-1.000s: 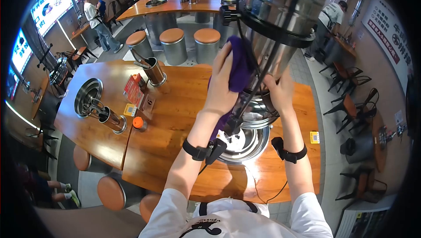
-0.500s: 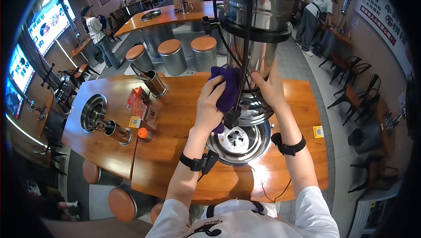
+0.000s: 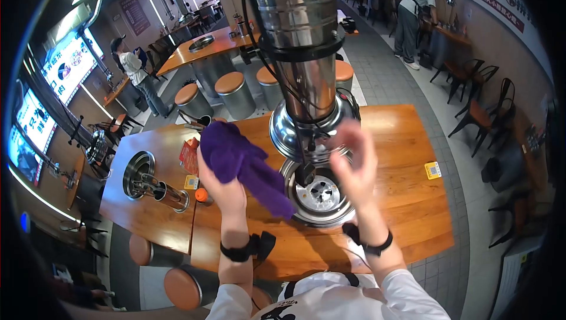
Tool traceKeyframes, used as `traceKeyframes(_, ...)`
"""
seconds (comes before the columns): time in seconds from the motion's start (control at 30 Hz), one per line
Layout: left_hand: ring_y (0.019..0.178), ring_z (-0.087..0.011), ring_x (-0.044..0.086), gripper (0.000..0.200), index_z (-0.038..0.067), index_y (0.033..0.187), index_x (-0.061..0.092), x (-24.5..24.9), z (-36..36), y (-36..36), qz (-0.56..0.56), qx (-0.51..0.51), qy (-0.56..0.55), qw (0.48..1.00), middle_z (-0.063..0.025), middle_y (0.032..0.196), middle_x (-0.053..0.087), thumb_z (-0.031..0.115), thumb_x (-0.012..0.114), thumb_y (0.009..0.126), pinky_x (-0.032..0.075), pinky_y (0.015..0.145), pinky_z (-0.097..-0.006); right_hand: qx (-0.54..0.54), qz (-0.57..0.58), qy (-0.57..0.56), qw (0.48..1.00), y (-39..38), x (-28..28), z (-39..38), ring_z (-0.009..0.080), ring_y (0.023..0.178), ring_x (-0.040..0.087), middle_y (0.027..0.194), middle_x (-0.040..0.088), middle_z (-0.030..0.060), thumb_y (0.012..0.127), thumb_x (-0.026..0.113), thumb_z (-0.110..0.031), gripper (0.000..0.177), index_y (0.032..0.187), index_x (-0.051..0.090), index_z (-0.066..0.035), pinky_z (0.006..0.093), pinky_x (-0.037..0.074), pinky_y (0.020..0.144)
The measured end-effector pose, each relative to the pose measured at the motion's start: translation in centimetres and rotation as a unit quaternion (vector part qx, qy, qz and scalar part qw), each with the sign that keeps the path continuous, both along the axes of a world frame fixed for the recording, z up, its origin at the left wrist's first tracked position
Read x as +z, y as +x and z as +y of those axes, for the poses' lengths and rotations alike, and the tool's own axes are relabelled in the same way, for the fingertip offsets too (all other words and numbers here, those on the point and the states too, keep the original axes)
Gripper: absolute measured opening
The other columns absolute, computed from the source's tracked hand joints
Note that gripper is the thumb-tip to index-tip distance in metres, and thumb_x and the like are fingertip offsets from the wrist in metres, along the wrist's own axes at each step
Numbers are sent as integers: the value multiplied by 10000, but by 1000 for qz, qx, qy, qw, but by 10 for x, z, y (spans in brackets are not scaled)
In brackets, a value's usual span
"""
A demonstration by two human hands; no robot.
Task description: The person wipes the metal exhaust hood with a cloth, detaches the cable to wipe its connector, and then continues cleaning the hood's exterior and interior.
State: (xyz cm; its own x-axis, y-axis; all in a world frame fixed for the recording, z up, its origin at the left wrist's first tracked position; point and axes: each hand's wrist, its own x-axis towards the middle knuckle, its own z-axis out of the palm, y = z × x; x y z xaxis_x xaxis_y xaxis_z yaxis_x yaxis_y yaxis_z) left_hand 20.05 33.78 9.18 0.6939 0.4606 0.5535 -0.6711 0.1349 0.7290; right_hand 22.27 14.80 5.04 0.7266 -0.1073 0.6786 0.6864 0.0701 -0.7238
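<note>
A purple cloth (image 3: 230,158) hangs from my left hand (image 3: 219,187), which is wrapped round it to the left of the metal exhaust pipe (image 3: 303,78). The pipe ends in a shiny flared hood (image 3: 282,131) above a round grill (image 3: 321,196) set in the wooden table (image 3: 407,202). My right hand (image 3: 356,163), blurred, is raised at the right of the hood with its fingers apart. Nothing shows in it. A black strap is on each wrist.
On the left are a second grill (image 3: 140,169), a metal canister (image 3: 171,196), a jar with an orange lid (image 3: 202,195) and a red card (image 3: 188,155). Stools (image 3: 234,93) stand beyond. Two people (image 3: 132,69) (image 3: 415,19) are in the background.
Both hands have come off the pipe. My left hand has moved left with the cloth, which now hangs loosely. My right hand has opened and dropped lower. The view has shifted.
</note>
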Motion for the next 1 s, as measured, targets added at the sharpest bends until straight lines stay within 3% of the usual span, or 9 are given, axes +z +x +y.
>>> traceKeyframes(0.13,939,-182,535,424,10,1007,470,-4,-36,-39,94,-60,122,986,-103,1035,525,39,695,649,451,807,-299,248,115,-28,961,-56,-20,27,193,900,537,1002,543,114,713,597,-63,507,1198,455,-18,301,438,800)
traceKeyframes(0.27,1178,-364,414,596,-21,1185,456,12,-43,-53,24,-163,581,797,-209,1246,425,4,639,618,336,983,-378,259,154,23,953,-80,-69,28,182,1076,467,1187,472,109,745,505,-44,578,1294,327,-3,312,388,910)
traceKeyframes(0.3,1207,-373,382,621,-26,1213,437,15,-42,-58,40,-213,587,780,-215,1289,387,11,625,622,324,993,-392,319,327,167,874,-88,-67,24,178,1132,430,1236,437,101,776,498,-68,528,1277,350,10,307,367,937)
traceKeyframes(0.37,1153,-361,460,547,-59,1187,478,28,-36,-70,47,-265,575,773,-222,1251,451,79,610,675,378,953,-396,308,348,274,842,-94,-53,15,189,1084,483,1187,486,103,839,504,-91,435,1244,381,13,321,381,938)
traceKeyframes(0.47,797,-255,609,240,-41,865,606,23,7,-73,6,-205,444,872,-207,981,598,180,533,810,490,685,-310,298,382,390,783,-88,-35,-16,232,1028,535,1120,526,111,886,492,-174,383,1219,386,-18,349,440,889)
traceKeyframes(0.53,462,-158,502,342,40,648,541,2,34,-56,-41,-161,172,971,-140,717,595,253,424,889,416,446,-227,232,288,358,858,-80,-17,-40,252,1106,488,1184,496,142,875,469,-131,404,1229,374,38,379,377,959)
traceKeyframes(0.63,746,-173,542,257,32,803,538,-18,67,12,18,-137,-63,988,-87,837,569,253,428,875,458,704,-304,105,182,158,965,-41,-6,-59,261,1111,487,1181,512,154,787,486,-8,393,1169,443,73,373,335,988)
traceKeyframes(0.73,1115,-199,463,312,20,1123,508,-39,56,90,142,-78,175,971,-83,1173,508,200,449,874,367,954,-349,155,40,93,983,18,11,-49,150,951,536,1018,583,76,815,525,-65,294,1093,518,30,281,413,851)
traceKeyframes(1.0,1188,-208,397,718,30,1360,199,-42,-10,150,57,-261,301,916,-98,1244,438,266,611,821,292,1003,-320,-21,-83,-62,994,85,17,-13,210,979,515,1052,535,98,755,570,-42,337,1085,514,-10,307,392,860)
